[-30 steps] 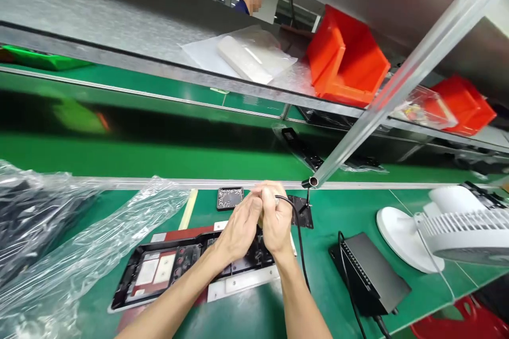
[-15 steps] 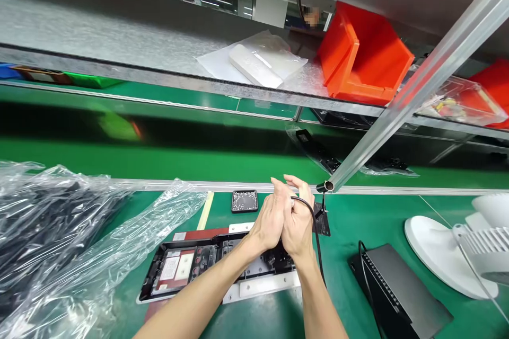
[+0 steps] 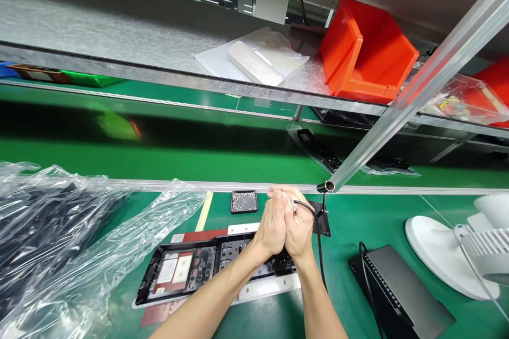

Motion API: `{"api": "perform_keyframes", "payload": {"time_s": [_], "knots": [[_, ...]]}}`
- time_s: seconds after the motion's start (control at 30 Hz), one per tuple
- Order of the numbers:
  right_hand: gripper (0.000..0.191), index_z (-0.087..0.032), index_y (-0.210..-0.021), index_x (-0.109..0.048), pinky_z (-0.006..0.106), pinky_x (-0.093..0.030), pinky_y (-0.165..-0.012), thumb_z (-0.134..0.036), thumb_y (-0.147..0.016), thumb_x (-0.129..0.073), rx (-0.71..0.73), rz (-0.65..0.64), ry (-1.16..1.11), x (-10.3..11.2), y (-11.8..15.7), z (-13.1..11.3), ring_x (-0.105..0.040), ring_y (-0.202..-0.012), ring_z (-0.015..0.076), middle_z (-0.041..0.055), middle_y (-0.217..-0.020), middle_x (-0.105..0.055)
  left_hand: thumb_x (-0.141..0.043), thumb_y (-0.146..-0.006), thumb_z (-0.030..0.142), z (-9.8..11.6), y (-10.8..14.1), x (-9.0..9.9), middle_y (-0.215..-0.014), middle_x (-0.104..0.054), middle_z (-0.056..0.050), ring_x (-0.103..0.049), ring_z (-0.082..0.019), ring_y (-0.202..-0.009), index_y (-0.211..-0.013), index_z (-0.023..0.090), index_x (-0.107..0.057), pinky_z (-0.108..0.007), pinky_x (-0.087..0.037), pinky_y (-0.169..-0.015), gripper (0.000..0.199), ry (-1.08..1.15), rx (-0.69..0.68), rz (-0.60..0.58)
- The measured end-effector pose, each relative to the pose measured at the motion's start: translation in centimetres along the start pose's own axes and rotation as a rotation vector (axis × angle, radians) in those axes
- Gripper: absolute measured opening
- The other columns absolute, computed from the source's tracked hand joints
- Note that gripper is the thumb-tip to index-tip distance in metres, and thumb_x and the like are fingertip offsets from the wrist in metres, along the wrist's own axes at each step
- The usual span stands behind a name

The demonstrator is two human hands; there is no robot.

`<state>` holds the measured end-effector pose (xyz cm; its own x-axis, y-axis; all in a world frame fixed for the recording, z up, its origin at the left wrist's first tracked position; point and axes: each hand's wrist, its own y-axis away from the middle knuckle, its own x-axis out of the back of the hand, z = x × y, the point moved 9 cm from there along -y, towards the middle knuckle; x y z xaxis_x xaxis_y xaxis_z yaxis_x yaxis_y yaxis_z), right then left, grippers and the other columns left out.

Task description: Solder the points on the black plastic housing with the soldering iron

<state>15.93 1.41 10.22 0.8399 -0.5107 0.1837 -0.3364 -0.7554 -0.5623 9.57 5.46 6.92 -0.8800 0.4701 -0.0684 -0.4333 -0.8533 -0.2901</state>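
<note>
Above the black housing on the green tabletop, in the head view, the person's two hands are pressed together. The left hand is closed, its fingers folded against the other; what lies inside its grip is hidden. The right hand is closed with the upper end of a black cable at its fingers, and the cable arches over and drops past the wrist to the tabletop. The housing lies open side up, partly covered by the hands and forearms, with a reddish board beneath it and a white strip along its near side. Just beyond it sits a small black tray of tiny light pieces, with a pale yellow strip to its left. Clear plastic wrap spreads over the left side, near dark wrapped parts. To the right are a thin black plate, a black box with a cord and a white fan. On the metal shelf above, a white block rests in a clear bag beside an orange bin.
</note>
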Motion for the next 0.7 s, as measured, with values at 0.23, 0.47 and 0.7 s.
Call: {"api": "perform_keyframes", "payload": {"time_s": [0.23,0.47,0.7], "knots": [[0.028,-0.022,-0.097,-0.075,0.032,-0.052,-0.085,-0.031,-0.1,-0.049,-0.001,-0.02,-0.001,-0.3,0.1,0.0,-0.064,-0.091,0.0171,0.0068,-0.098,-0.07,-0.014,-0.1,0.072,-1.7,0.3,0.2,-0.077,-0.064,-0.009,-0.06,-0.021,-0.074,-0.076,0.018,-0.059,-0.036,-0.053,-0.078,0.074,0.041,0.018,0.025],[0.027,-0.021,-0.093,-0.074,0.032,-0.052,-0.08,-0.032,-0.098,-0.051,-0.001,-0.001,-0.034,-0.2,0.1,-0.2,-0.064,-0.085,0.0168,0.0054,-0.091,-0.069,-0.016,-0.102,0.068,-1.4,0.4,0.2,-0.105,-0.069,-0.013,-0.064,-0.025,-0.102,-0.093,0.016,-0.065,-0.039,-0.051,-0.097,0.072,0.041,-0.023,-0.002],[0.026,-0.026,-0.111,-0.074,0.031,-0.052,-0.081,-0.033,-0.098,-0.052,0.003,0.011,-0.022,-0.1,0.1,-0.5,-0.064,-0.085,0.0163,0.0043,-0.097,-0.071,-0.02,-0.102,0.068,-2.4,0.4,0.6,-0.102,-0.069,-0.012,-0.065,-0.025,-0.099,-0.094,0.017,-0.062,-0.04,-0.052,-0.093,0.066,0.083,0.004,0.036]]}}
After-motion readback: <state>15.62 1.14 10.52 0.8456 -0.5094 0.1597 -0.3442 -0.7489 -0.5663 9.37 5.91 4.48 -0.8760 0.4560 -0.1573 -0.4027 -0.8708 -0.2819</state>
